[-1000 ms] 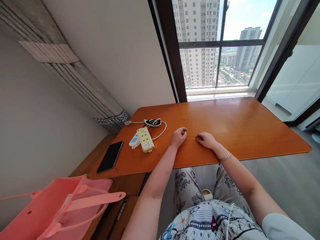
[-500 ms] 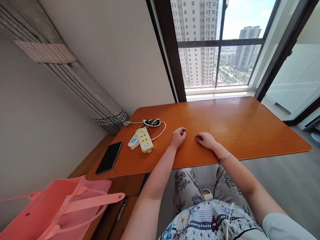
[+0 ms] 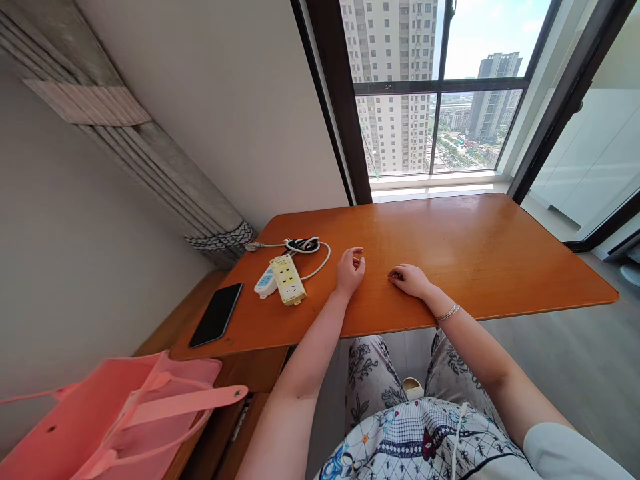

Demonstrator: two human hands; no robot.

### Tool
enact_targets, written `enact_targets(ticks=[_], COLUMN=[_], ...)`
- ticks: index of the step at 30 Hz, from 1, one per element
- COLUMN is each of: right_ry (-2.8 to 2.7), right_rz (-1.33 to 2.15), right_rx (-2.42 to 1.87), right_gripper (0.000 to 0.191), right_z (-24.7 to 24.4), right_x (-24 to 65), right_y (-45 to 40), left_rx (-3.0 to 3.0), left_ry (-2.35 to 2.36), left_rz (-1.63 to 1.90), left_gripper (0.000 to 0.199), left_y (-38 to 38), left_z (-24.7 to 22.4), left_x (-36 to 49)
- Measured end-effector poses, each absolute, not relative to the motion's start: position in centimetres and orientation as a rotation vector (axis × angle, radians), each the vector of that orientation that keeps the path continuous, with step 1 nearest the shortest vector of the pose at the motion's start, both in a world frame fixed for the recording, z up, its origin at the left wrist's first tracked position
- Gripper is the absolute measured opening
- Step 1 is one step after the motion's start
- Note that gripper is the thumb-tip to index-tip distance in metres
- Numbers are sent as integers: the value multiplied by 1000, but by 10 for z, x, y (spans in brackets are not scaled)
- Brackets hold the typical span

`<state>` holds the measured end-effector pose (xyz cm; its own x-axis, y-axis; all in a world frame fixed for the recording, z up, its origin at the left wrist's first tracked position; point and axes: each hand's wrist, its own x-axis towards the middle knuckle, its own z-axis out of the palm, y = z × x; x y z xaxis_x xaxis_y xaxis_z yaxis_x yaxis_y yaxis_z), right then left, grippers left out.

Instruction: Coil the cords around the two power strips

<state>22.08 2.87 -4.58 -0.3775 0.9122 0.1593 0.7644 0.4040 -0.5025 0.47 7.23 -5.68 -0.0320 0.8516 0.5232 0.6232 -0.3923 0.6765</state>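
Note:
My left hand (image 3: 351,270) is over the orange-brown table (image 3: 450,247), its fingers half curled and parted, holding nothing I can see. Beside it on the left lies a cream power strip (image 3: 288,280), partly on top of a white and blue power strip (image 3: 266,283). A white cord (image 3: 320,270) loops behind them, next to a dark coiled cable (image 3: 304,245). My right hand (image 3: 411,280) rests on the tabletop with its fingers curled in and nothing visible in them. A thin bracelet (image 3: 449,312) circles that wrist.
A black phone or tablet (image 3: 217,315) lies near the table's left edge. Below it, a pink bag (image 3: 115,413) sits on a brown wooden surface. A gathered grey curtain (image 3: 165,180) hangs at the left, and a window (image 3: 440,87) is beyond the table.
My left hand has shifted a little left, towards the power strips, and its fingers have loosened apart. My right hand stays in place.

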Motion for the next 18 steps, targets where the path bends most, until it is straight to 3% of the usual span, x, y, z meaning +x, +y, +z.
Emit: enact_targets(ticks=[10,15,18], right_ry=[-2266,-2272,-2274], right_rz=[492,491,488], right_rx=[-1432,-1431,-1431], right_gripper=[15,15,15], right_z=[-44,-45,-45], right_x=[219,219,219], right_y=[28,28,28], left_rx=[1973,1536,1429], left_ry=[2236,2638,2646], left_rz=[1354,955,694], left_gripper=[55,89,106], left_y=[75,72,76], left_z=[-14,-5,-12], left_x=[-86,-127,-144])
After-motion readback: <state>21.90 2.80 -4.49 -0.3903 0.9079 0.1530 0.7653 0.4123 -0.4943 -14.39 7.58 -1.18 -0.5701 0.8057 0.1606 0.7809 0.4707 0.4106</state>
